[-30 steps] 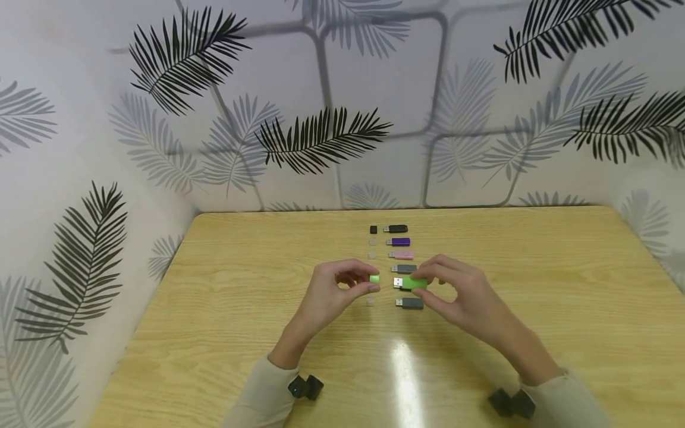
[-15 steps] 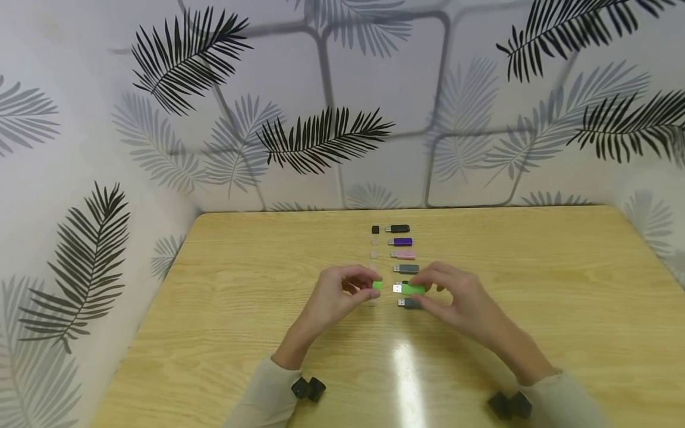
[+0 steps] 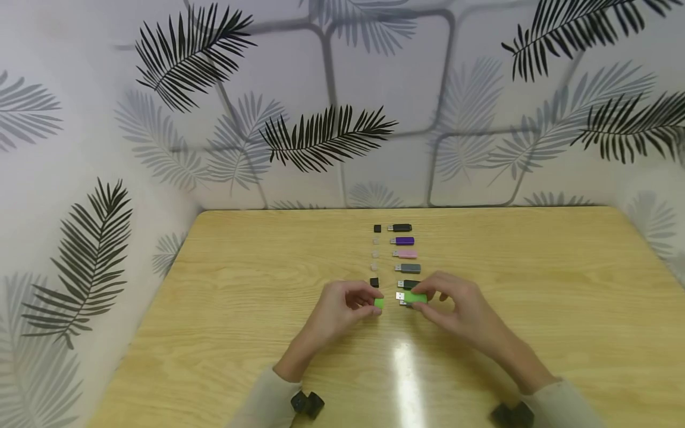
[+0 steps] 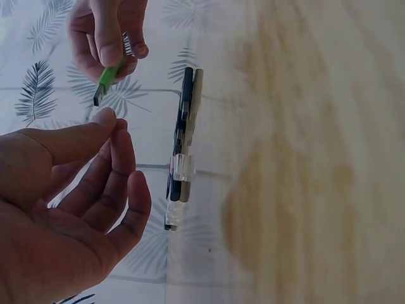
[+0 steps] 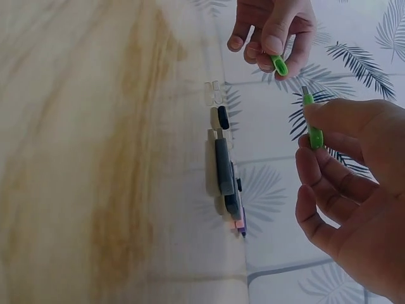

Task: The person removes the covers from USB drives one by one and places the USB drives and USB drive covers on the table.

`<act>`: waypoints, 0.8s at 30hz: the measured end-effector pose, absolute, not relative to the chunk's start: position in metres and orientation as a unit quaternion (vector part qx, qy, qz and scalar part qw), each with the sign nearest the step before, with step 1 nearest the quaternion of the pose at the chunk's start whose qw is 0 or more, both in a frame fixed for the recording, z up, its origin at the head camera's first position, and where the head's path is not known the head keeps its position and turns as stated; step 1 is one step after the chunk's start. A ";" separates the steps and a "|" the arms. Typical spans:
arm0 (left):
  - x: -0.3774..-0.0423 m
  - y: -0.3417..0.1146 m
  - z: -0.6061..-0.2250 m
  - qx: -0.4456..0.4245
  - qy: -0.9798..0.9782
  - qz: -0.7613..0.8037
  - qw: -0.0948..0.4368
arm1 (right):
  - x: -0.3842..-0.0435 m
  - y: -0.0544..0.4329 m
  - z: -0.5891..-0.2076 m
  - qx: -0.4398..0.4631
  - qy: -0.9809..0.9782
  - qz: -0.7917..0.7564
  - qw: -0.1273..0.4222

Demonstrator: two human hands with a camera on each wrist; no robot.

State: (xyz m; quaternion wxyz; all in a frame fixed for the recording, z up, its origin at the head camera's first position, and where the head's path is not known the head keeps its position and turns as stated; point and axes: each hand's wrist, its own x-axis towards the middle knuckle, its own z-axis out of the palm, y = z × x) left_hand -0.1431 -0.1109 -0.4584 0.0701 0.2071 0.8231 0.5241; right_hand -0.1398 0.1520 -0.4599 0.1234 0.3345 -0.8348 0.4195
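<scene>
My left hand [image 3: 342, 309] pinches a small green cap [image 3: 379, 303] between thumb and fingertips. Across from it, my right hand [image 3: 455, 300] grips the body of a green USB stick [image 3: 416, 297], its metal plug pointing left at the cap. In the right wrist view the cap's hollow end [image 5: 280, 65] faces the plug [image 5: 305, 90], with a gap between them. Both are held above the table. In the head view the green stick overlaps the nearest USB stick of a row, mostly hidden beneath it. A black USB stick [image 3: 408, 285] lies just beyond.
More USB sticks lie in a column on the wooden table [image 3: 241, 285]: grey [image 3: 410, 268], pink [image 3: 407, 254], purple [image 3: 404, 241] and black [image 3: 401, 227]. Left of them runs a column of caps, with a black cap [image 3: 377, 228] at the far end and another black cap [image 3: 374, 282] nearer.
Both hands have moved nearer the person with the green cap and green USB stick. A black cap and a black USB stick now show beyond them. Cap and plug remain apart.
</scene>
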 end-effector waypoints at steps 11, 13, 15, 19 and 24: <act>-0.141 -0.109 -0.461 0.185 0.842 0.499 0.092 | -0.132 0.157 -0.473 0.305 -0.850 0.420 0.089; -0.141 -0.110 -0.461 0.184 0.843 0.497 0.094 | -0.132 0.158 -0.474 0.297 -0.853 0.422 0.076; -0.141 -0.110 -0.462 0.181 0.845 0.493 0.098 | -0.131 0.158 -0.474 0.291 -0.857 0.421 0.060; -0.141 -0.111 -0.464 0.179 0.855 0.477 0.098 | -0.130 0.158 -0.474 0.268 -0.869 0.415 0.015; -0.141 -0.111 -0.467 0.176 0.866 0.456 0.104 | -0.130 0.159 -0.475 0.228 -0.884 0.404 -0.051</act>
